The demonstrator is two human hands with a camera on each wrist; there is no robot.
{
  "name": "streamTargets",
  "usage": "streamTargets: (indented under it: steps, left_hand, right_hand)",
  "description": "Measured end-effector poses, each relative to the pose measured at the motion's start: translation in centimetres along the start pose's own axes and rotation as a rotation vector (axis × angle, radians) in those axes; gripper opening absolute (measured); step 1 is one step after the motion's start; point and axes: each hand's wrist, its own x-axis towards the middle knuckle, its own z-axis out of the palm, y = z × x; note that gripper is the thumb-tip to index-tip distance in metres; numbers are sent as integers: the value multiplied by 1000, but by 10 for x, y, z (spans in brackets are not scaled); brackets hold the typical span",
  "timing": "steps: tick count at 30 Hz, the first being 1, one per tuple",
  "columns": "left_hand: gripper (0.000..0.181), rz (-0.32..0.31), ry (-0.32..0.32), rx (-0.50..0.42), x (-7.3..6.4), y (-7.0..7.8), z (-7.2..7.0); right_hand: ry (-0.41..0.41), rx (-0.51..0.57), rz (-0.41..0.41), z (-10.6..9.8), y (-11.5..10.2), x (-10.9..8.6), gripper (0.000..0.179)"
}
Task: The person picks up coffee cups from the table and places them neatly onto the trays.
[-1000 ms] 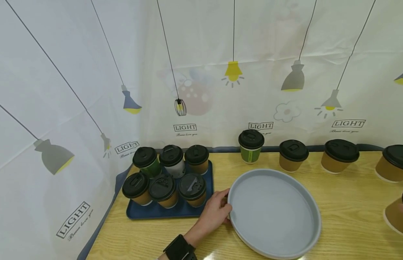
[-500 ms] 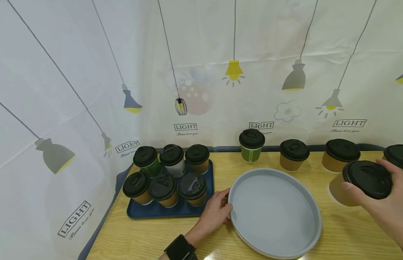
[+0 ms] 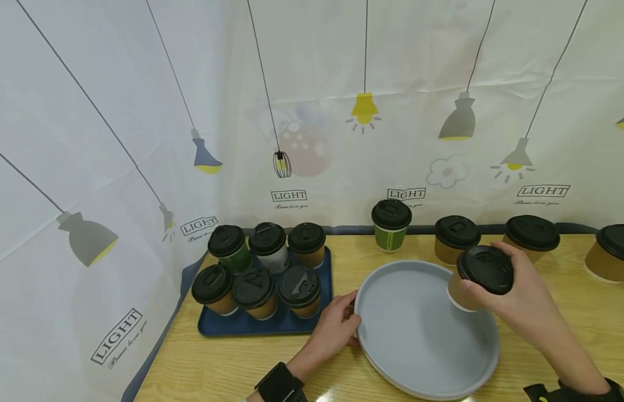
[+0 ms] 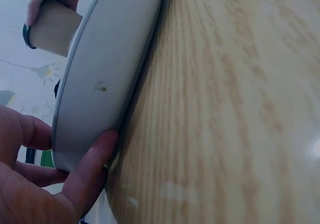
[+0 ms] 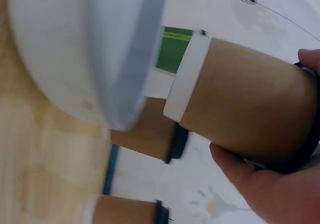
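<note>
My right hand (image 3: 523, 296) grips a brown paper coffee cup (image 5: 245, 99) near its black lid (image 3: 486, 269). The cup is tilted and overlaps the right side of a round grey tray (image 3: 417, 335) in the head view; the right wrist view shows its white base above the tray's rim. My left hand (image 3: 334, 324) rests at the tray's left edge. In the left wrist view its fingers (image 4: 92, 161) lie against the tray's outer wall, thumb and fingers around the rim. The tray's inside holds nothing else.
A blue rectangular tray (image 3: 251, 330) at left bears several lidded cups. Along the back stand a green cup (image 3: 390, 237) and brown cups, among them one (image 3: 448, 252) close behind the round tray and one (image 3: 610, 265) at far right. A printed curtain (image 3: 332, 72) hangs behind the wooden table.
My right hand has come in from the right edge with the brown coffee cup and moved left to over the round tray. My left hand has stayed at the tray's rim.
</note>
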Motion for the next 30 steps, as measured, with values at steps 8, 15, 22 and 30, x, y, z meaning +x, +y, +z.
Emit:
streamTargets:
  steps: [8, 15, 22, 30]
  left_hand:
    - [59, 22, 3, -13, -1, -1, 1]
    - [59, 28, 3, -17, -2, 0, 1]
    - [60, 15, -7, -34, -2, 0, 2]
    - [56, 30, 4, 126, -4, 2, 1]
  right_hand:
    - [-64, -50, -69, 23, 9, 10, 99]
    - [-101, -46, -93, 32, 17, 13, 101]
    - [-122, -68, -74, 34, 20, 13, 106]
    - [-165, -22, -56, 22, 20, 9, 126]
